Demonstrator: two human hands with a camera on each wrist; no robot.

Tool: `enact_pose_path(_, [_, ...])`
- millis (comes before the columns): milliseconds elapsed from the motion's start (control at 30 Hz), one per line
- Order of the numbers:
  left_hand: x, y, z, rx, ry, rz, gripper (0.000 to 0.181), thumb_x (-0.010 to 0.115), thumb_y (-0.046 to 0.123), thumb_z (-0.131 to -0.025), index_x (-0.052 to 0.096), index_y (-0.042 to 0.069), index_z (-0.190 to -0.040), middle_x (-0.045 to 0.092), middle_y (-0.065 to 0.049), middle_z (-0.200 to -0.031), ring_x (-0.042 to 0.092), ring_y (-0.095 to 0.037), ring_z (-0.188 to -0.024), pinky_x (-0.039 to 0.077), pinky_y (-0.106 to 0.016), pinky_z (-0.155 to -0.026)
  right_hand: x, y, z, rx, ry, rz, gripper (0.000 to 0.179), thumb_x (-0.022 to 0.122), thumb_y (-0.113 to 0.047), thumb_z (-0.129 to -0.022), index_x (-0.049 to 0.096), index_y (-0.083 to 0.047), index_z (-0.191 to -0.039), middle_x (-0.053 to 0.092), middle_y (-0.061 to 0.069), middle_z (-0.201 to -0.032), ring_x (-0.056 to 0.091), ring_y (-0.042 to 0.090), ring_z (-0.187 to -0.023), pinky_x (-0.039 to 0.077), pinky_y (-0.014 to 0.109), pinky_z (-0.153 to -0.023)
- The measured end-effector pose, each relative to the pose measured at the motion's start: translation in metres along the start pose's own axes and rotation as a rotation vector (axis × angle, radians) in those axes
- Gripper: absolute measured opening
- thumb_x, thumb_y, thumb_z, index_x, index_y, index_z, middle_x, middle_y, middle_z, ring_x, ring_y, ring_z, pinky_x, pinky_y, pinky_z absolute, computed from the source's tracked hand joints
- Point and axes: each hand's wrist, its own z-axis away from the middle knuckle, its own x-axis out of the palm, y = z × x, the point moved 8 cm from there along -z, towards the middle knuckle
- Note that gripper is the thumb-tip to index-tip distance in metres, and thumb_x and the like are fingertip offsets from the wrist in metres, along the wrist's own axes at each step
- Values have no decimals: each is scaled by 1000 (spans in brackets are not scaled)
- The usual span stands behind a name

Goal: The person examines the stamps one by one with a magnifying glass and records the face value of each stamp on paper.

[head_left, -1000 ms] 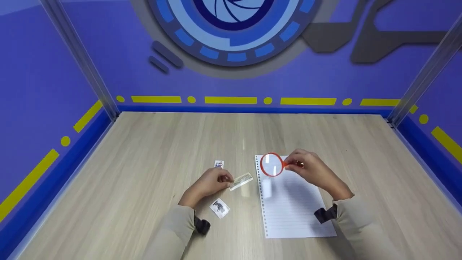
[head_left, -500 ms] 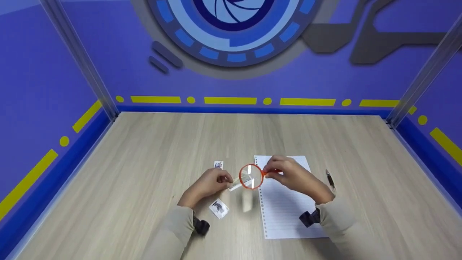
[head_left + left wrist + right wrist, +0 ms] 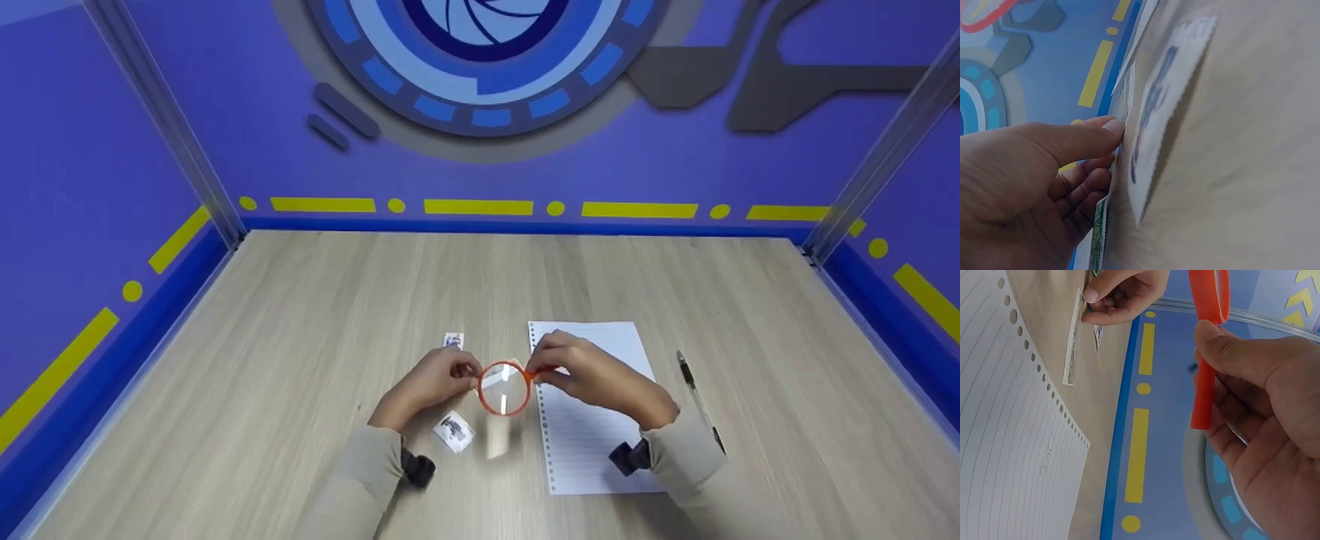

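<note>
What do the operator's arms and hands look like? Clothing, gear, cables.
Left hand and right hand: bare, no gloves or rings visible. Both arms: long, plain beige sleeves ending near the wrist. A small, black, blocky device at each wrist. No cables or markings visible.

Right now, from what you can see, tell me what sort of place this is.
Probably an indoor work booth: a wood-grain table stands against a printed purple back panel, with similar side panels meeting it at metal corner posts.
</note>
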Motion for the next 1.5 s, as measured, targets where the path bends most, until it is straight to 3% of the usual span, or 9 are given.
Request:
enact_pose_path(500, [-1,2,0,4,15,-1,6,68,6,-86,72,6,-91,64,-3,-79,50,-7,-73,43,-21,-65,3,-16,-1,-60,-22,39,10,72,-3,-82,72,-8,-90,63,0,-92,58,10,-88,54,20,-75])
enact_pose_path(1267, [-1,1,0,-7,17,-16,9,66,2,-84,71,5,-90,61,-2,-78,50,-8,-72,42,-22,-64,2,-30,-3,-137,7,93,9,74,-6,-82,74,-12,-88,62,-2,-86,58,8,-84,52,20,-74])
enact_pose_path(1500, [-1,2,0,23,15,-13,10,66,1,-84,71,4,-91,62,-3,-77,49,-6,-72,42,-20,-64,2,-31,-2,-161,23,94,8,74,-6,-81,74,-12,-87,61,-2,-85,58,8,-83,51,19,-74])
